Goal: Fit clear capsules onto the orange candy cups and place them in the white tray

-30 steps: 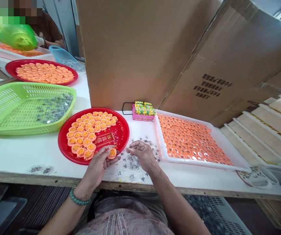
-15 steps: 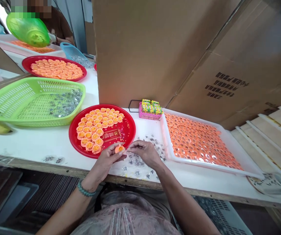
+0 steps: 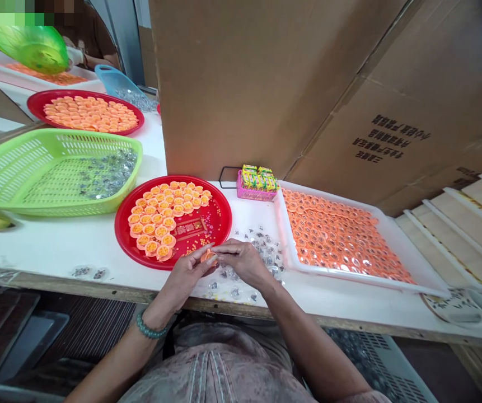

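My left hand pinches a small orange cup-shaped piece just in front of the red round tray, which holds several orange cups filled with yellow beads. My right hand meets it from the right, fingertips pressed onto the same piece. Small clear plastic caps lie scattered on the white table under and behind both hands. A white tray packed with capped orange pieces sits to the right.
A green basket with clear caps stands at left, a second red tray of orange pieces behind it. A pink box sits before the cardboard wall. Another person with a green bowl works far left. Stacked white trays are at right.
My right hand has come left to meet the orange piece held in my left hand; both now press together on it. The camera view shifted slightly.
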{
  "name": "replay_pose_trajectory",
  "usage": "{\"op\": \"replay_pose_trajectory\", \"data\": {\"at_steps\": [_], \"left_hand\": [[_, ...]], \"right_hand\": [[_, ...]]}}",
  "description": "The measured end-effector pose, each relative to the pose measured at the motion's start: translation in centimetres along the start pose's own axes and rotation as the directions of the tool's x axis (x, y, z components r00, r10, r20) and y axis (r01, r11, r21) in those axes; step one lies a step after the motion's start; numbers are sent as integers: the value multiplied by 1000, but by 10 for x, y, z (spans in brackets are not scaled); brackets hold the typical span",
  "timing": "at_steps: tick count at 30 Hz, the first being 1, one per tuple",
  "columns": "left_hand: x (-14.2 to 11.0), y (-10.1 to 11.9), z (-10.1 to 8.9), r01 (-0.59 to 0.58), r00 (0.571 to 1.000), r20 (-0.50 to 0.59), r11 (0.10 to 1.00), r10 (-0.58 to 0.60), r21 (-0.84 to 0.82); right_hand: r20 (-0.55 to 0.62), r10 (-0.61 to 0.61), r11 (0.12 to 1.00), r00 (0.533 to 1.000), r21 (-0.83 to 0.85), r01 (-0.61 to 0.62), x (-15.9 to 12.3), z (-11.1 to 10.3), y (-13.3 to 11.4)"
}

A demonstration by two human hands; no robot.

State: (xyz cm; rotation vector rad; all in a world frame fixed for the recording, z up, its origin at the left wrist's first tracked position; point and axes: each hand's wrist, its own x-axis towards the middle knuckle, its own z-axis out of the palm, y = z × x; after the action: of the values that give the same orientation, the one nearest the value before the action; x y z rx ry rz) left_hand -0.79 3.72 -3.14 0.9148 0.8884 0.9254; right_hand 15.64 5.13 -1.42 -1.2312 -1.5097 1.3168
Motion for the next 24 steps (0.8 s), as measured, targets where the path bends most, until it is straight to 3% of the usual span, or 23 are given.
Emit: {"op": "replay_pose_trajectory", "data": {"at_steps": [15, 24], "left_hand": [[6, -3, 6, 24, 1000, -10, 1000, -23, 19], [7, 2, 12, 39, 999, 5, 999, -39, -7]], "right_hand": [[-22, -3, 999, 1000, -51, 2, -3, -7, 0], [-99, -25, 982, 995, -189, 6, -7, -2, -4]]}}
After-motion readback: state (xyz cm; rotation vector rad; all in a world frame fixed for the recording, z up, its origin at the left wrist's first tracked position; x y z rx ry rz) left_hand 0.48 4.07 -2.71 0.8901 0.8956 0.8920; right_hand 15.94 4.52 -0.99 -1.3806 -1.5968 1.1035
